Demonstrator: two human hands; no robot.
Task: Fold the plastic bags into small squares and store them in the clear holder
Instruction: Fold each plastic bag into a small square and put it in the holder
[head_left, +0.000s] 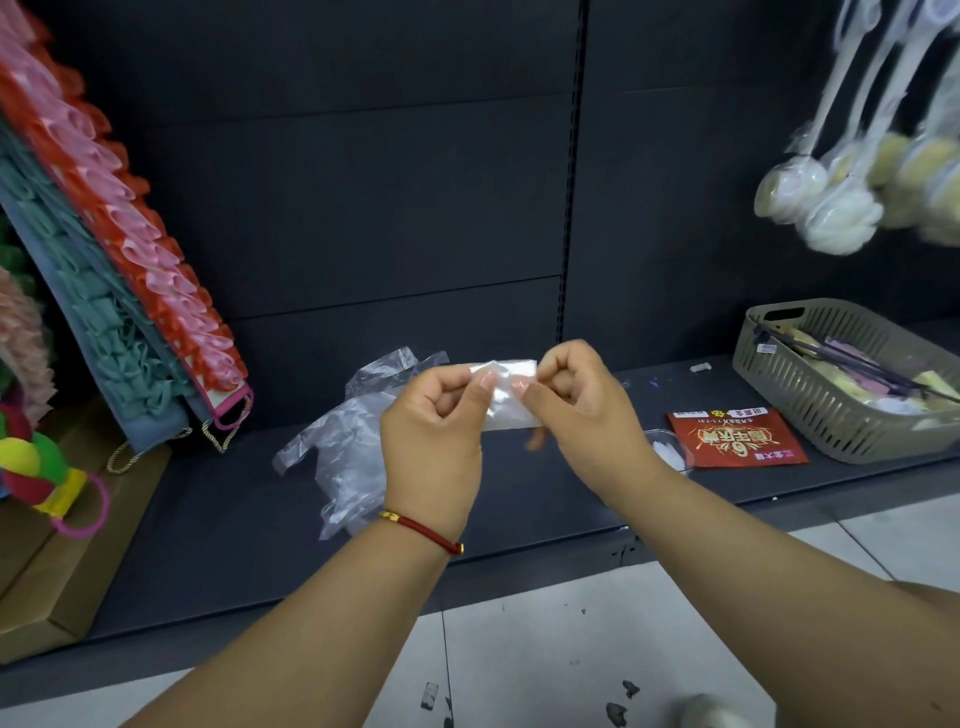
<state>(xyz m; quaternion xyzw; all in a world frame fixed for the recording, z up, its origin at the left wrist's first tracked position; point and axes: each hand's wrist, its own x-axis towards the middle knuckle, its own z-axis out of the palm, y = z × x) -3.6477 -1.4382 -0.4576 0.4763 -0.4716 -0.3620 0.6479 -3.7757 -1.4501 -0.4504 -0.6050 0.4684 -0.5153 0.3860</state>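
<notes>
A folded clear plastic bag (506, 392) is held above the dark shelf as a small flat rectangle. My left hand (436, 431), with a red cord bracelet at the wrist, pinches its left side. My right hand (576, 410) pinches its right side, thumb on the front. Loose unfolded plastic bags (343, 447) lie crumpled on the shelf behind and left of my hands. The clear holder (670, 449) sits low on the shelf to the right, mostly hidden by my right wrist, with white folded pieces inside.
A red printed packet (737, 439) lies beside the holder. A grey slotted basket (810, 405) with small items stands at the right. Colourful ruffled mats (130, 291) lean at the left over a cardboard box (57, 577). Bagged sponges on handles (841, 208) hang upper right.
</notes>
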